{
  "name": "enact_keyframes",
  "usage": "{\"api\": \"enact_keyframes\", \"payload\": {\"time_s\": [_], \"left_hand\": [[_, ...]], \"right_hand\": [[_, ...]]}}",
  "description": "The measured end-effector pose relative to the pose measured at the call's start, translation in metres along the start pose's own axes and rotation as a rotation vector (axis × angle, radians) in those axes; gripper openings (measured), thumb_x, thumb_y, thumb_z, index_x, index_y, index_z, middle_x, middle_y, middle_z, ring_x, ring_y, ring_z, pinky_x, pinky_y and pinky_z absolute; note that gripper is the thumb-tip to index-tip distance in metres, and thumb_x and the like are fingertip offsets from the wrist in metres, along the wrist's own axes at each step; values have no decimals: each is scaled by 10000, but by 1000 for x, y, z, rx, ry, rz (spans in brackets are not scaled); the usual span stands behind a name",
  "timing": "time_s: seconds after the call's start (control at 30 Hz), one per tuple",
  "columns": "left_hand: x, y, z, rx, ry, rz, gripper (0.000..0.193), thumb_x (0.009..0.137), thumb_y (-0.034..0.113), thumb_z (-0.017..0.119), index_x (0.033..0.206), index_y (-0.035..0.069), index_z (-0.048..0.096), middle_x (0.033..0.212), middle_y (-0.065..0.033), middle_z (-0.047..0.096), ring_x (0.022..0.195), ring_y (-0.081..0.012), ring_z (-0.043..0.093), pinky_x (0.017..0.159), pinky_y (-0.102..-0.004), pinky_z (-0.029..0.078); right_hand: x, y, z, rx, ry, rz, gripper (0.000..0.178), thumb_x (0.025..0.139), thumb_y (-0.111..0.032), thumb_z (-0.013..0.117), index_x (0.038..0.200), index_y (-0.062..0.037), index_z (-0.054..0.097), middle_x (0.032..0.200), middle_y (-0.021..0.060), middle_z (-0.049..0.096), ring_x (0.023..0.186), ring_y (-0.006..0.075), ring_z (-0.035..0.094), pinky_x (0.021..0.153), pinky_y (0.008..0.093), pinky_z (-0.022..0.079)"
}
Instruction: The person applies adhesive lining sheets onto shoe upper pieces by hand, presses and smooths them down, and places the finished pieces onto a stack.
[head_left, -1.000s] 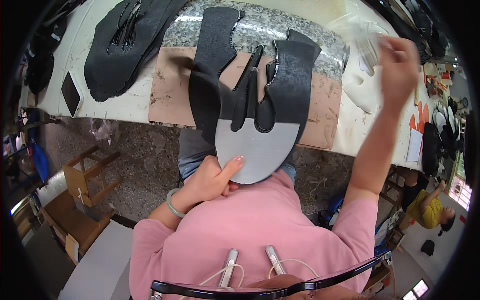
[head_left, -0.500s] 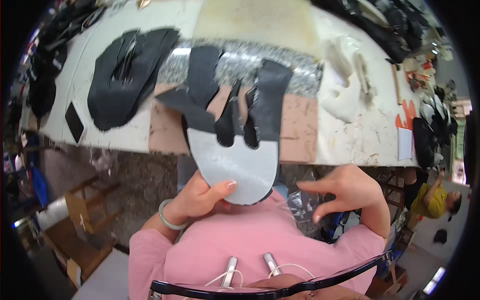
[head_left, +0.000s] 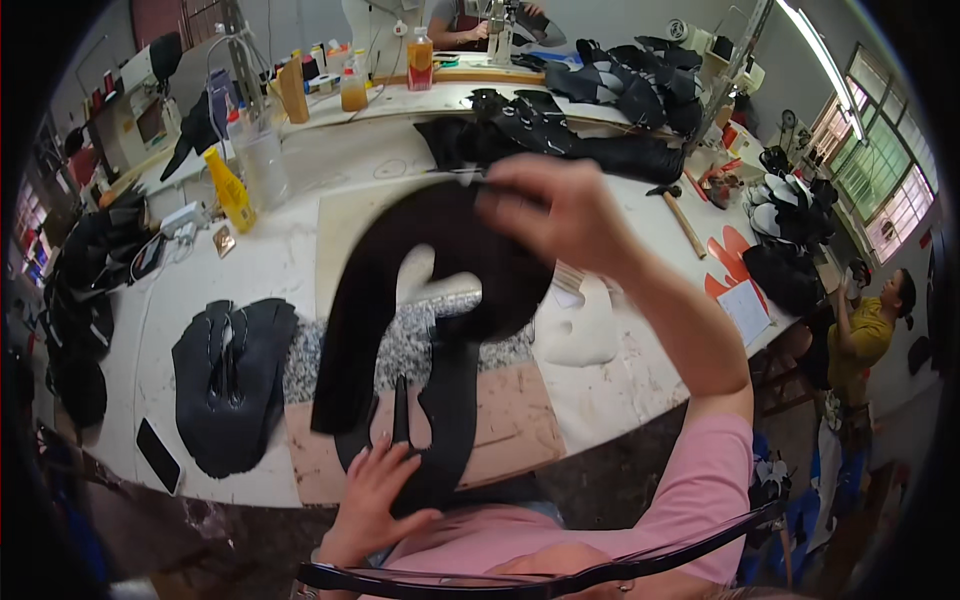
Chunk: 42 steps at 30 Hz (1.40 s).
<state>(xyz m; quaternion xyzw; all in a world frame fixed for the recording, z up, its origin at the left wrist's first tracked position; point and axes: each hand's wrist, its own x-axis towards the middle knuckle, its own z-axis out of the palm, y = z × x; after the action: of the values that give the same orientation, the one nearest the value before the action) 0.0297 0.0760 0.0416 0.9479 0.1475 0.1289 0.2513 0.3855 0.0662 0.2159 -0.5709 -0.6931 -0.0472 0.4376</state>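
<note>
Changed since the last half second: raised piece [head_left: 475,250], black, curved, with a notched opening, now up at the centre of the frame; pale panel, formerly facing upward near the lap, now out of sight. View tipped further up, taking in the far side of the surface [head_left: 640,400].

Meaning, as a judgement: layers now handled apart, one lifted, one steadied below (any join behind the overlap impossible to tell).

Right hand [head_left: 570,215]: upper centre of the frame, just right of the middle; fingers closed on the upper right edge of the raised piece; fingertips blurred, exact pinch unclear.

Left hand [head_left: 375,500]: lower centre, left of the middle; fingers spread wide and fairly flat, resting on the lower piece; nothing gripped.

Lower piece [head_left: 450,400]: black, with narrow prongs; lower centre of the frame, partly over the pinkish board [head_left: 525,420], partly hidden by the raised piece.

Also listed: speckled slab [head_left: 310,360], just beyond the board; black stack [head_left: 230,400], left of the board; phone [head_left: 158,455], lower left, near the stack; white piece [head_left: 580,330], right of the slab; hammer [head_left: 685,225], upper right; yellow bottle [head_left: 230,190], upper left.
</note>
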Motion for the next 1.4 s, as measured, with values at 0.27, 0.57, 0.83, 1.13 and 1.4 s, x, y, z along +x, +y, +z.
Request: {"api": "enact_keyframes", "payload": {"time_s": [0.27, 0.57, 0.83, 1.13, 1.4], "left_hand": [[-19, -23, 27, 310, -308, -10, 821, 814, 644, 620, 1455, 165, 435, 1538, -149, 324, 1459, -297, 235, 1130, -580, 86], [-2, -24, 21, 111, -282, -29, 673, 834, 488, 635, 1422, 200, 484, 1509, -101, 389, 1429, -269, 308, 1107, -575, 158], [9, -6, 17, 27, -231, -118, 960, 682, 464, 798, 1434, 24, 396, 1531, -242, 285, 1441, -433, 207, 1114, -651, 69], [42, 22, 27, -54, -181, 34, 791, 810, 447, 712, 1399, -7, 441, 1515, -214, 337, 1443, -410, 229, 1082, -699, 78], [43, 30, 24, -1226, -139, -198, 883, 841, 240, 756, 1515, 14, 231, 1536, -159, 340, 1402, -292, 371, 1143, -437, 278]], "right_hand": [[145, 193, -32, 538, 721, 546, 214, 903, -256, 693, 951, -50, 659, 824, -2, 641, 621, 89, 565, 478, 239, 455], [13, 419, -34, -199, 634, 1248, 573, 830, -414, 716, 1029, 101, 564, 893, 215, 624, 753, 294, 642, 635, 387, 494], [-101, 218, -33, -256, -32, 710, 463, 846, -329, 723, 1172, -20, 613, 1065, 117, 673, 883, 199, 650, 781, 322, 506], [-237, 96, -6, -661, -249, 1219, 720, 844, -373, 700, 1386, -3, 405, 913, 156, 666, 867, 310, 648, 785, 404, 510], [-206, 5, 60, 227, 489, 915, 360, 793, -35, 705, 1138, -15, 605, 981, 108, 606, 929, 231, 604, 844, 381, 477]]}}
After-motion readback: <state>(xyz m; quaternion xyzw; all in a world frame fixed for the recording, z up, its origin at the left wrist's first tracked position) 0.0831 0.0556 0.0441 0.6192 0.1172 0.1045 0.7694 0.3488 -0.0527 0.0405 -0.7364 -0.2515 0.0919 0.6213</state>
